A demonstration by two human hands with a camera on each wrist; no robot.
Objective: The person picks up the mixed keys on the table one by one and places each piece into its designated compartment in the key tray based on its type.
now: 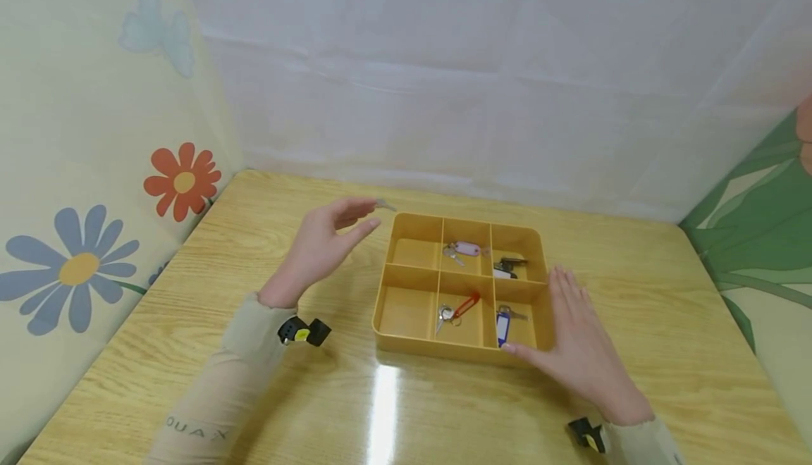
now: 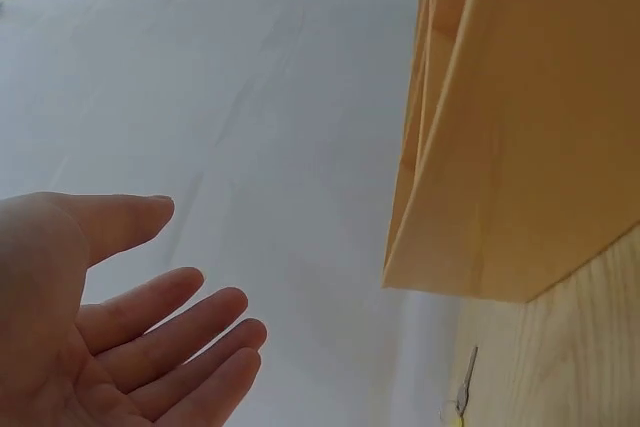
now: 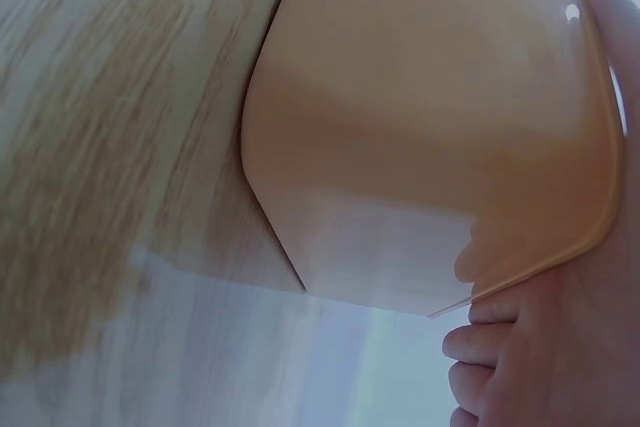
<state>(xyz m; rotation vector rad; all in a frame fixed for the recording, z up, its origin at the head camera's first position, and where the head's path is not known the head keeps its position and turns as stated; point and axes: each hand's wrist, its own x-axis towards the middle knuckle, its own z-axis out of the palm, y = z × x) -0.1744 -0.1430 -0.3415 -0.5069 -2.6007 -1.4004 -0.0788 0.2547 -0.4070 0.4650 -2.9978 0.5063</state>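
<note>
A yellow divided box [image 1: 406, 342] stands on the table. My left hand [image 1: 320, 243] is held beside its back left corner, thumb and fingers apart with nothing between them. Just past those fingertips lies a key [image 1: 385, 204]; a bit of yellow shows at its end [image 2: 460, 419] in the left wrist view. My right hand [image 1: 580, 345] rests against the box's front right corner, fingers straight along the right wall and thumb at the front rim. Inside are keys with a pink tag [image 1: 468, 248], a red tag [image 1: 466, 305], a blue tag [image 1: 503, 327] and a black-edged tag [image 1: 504, 274].
The wooden table [image 1: 304, 394] runs back to a white cloth [image 1: 444, 98]. Flower-printed panels [image 1: 76, 134] stand at the left and right. In the box, the two left compartments [image 1: 409, 310] hold no keys.
</note>
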